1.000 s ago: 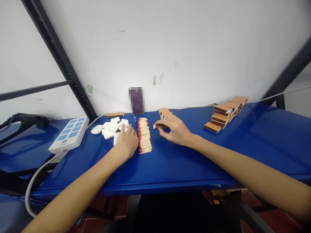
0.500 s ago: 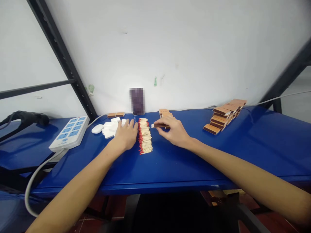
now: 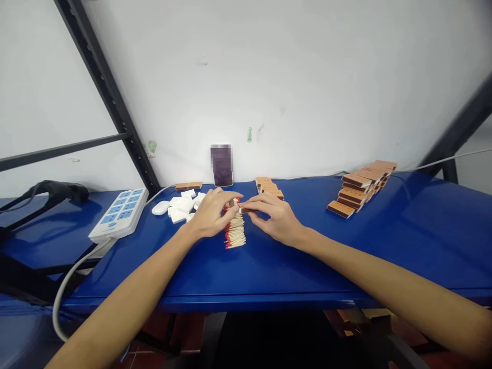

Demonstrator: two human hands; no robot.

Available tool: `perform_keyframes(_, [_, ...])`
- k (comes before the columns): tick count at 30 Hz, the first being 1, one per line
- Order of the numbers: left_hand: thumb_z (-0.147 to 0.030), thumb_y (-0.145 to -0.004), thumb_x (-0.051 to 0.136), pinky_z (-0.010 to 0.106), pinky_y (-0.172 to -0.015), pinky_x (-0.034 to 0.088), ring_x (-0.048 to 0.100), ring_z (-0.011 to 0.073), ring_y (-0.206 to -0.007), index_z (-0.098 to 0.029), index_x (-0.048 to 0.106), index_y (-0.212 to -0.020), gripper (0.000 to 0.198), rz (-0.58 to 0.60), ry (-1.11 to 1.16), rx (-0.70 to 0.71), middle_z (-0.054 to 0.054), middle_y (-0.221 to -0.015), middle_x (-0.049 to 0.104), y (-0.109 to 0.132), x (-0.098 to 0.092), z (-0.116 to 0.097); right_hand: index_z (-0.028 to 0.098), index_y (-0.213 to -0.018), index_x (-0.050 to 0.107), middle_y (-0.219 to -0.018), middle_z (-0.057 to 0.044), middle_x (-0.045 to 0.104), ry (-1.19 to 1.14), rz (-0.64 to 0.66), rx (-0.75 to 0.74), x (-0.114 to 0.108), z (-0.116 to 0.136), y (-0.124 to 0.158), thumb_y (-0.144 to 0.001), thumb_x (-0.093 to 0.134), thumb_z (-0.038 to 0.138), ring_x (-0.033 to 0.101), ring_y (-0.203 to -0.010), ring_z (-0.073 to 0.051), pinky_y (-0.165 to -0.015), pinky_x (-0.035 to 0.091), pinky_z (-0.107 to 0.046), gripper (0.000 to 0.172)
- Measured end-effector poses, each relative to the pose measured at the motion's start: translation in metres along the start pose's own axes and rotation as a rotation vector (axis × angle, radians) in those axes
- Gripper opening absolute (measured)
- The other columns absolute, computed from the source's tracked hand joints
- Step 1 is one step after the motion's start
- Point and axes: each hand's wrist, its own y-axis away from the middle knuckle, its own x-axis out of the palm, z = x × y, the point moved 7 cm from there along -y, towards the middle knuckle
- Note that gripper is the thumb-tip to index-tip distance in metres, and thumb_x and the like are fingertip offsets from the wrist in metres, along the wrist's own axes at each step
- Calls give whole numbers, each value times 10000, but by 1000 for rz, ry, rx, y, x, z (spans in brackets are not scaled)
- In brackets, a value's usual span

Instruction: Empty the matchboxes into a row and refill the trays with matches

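Observation:
My right hand (image 3: pixel 279 220) pinches a brown matchbox (image 3: pixel 249 210) with a white end, above the row of matches. Close against its left end is my left hand (image 3: pixel 210 214), thumb and fingers closed around a small brown piece. Whether that piece belongs to the same matchbox is hard to see. Beneath both hands lies a long row of red-headed matches (image 3: pixel 235 236), heads to the left, its far part mostly hidden. Several white matchbox trays (image 3: pixel 180 209) are heaped left of my left hand. Behind my right hand stand several brown matchboxes (image 3: pixel 269 187).
A large leaning stack of matchboxes (image 3: pixel 359 187) is on the right of the blue table (image 3: pixel 307 271). Left are a white power strip (image 3: pixel 120 214), a white mouse-like object (image 3: pixel 160 207) and a dark strap (image 3: pixel 57 192). A phone (image 3: pixel 223 166) leans on the wall, near two matchboxes (image 3: pixel 188 186).
My left hand has moved right from the white trays to the matchbox, closing its fingers. My right hand still holds the matchbox, now over the matches. The view has shifted slightly.

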Motion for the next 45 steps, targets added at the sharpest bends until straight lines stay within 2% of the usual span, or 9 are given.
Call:
perform_keyframes(12, [-373, -905, 587, 380, -895, 448, 614, 201, -939, -207, 661, -1202, 348, -83, 32, 25, 47, -1044, 724, -1, -1, -4, 284, -1142, 665, -1086, -71, 674, 97, -50, -109, -8, 5, 0, -913, 579, 118, 631, -1013, -226, -884, 528, -440, 295])
perform_keyframes(15, [-366, -878, 603, 385, -865, 454, 619, 213, -918, -190, 664, -1178, 353, -119, -28, 39, 60, -1023, 730, -2, -6, -2, 287, -1367, 525, -1308, -124, 548, 46, -33, 74, -10, -5, -2, -901, 634, 229, 560, -1169, -272, -938, 521, -473, 483])
perform_keyframes(17, [-340, -875, 593, 386, -857, 452, 624, 219, -922, -186, 644, -1210, 373, -147, -73, 61, 70, -1037, 730, -1, -9, -1, 268, -1425, 455, -1351, -139, 517, -61, -3, 242, -9, -16, -2, -925, 609, 324, 578, -1142, -266, -912, 540, -464, 526])
perform_keyframes(20, [-286, -894, 563, 381, -847, 447, 635, 217, -903, -189, 621, -1248, 371, -151, -133, 103, 70, -1008, 732, -1, -9, 0, 215, -1285, 551, -1084, -96, 664, -301, 55, 431, 0, -31, 2, -998, 470, 403, 668, -859, -195, -757, 575, -377, 353])
perform_keyframes(23, [-235, -928, 521, 371, -857, 437, 646, 204, -909, -193, 620, -1243, 333, -144, -167, 138, 66, -1008, 735, -1, -8, -2, 200, -1128, 592, -796, -22, 664, -505, 48, 543, 8, -42, 5, -995, 463, 463, 651, -635, -145, -616, 552, -300, 322])
perform_keyframes(27, [-277, -919, 558, 363, -848, 434, 653, 194, -887, -185, 611, -1239, 338, -130, -137, 174, 50, -989, 736, 0, -10, -7, 204, -1003, 599, -782, -11, 653, -595, 36, 604, 13, -46, 7, -943, 557, 445, 663, -680, -145, -631, 551, -287, 251])
perform_keyframes(32, [-331, -874, 573, 377, -830, 449, 653, 210, -864, -184, 668, -1032, 236, -59, -87, 142, 55, -948, 731, -2, -18, -8, 212, -892, 563, -940, -32, 669, -701, 124, 604, 21, -38, 7, -821, 684, 310, 679, -900, -181, -859, 570, -375, 171])
perform_keyframes(38, [-296, -781, 648, 349, -826, 473, 637, 199, -872, -204, 642, -933, 178, 134, 22, 32, 18, -949, 709, -3, -22, -4, 212, -881, 549, -986, -42, 620, -511, 197, 431, 18, -23, 7, -804, 639, 204, 633, -949, -185, -910, 558, -403, 119])
perform_keyframes(45, [-321, -767, 660, 284, -635, 419, 563, 159, -715, -203, 538, -856, 192, 354, 125, -7, -1, -826, 628, 0, -18, -9, 219, -1077, 541, -1059, -63, 614, -274, 377, 194, 18, -3, 5, -809, 627, 138, 597, -975, -209, -875, 520, -389, 294])
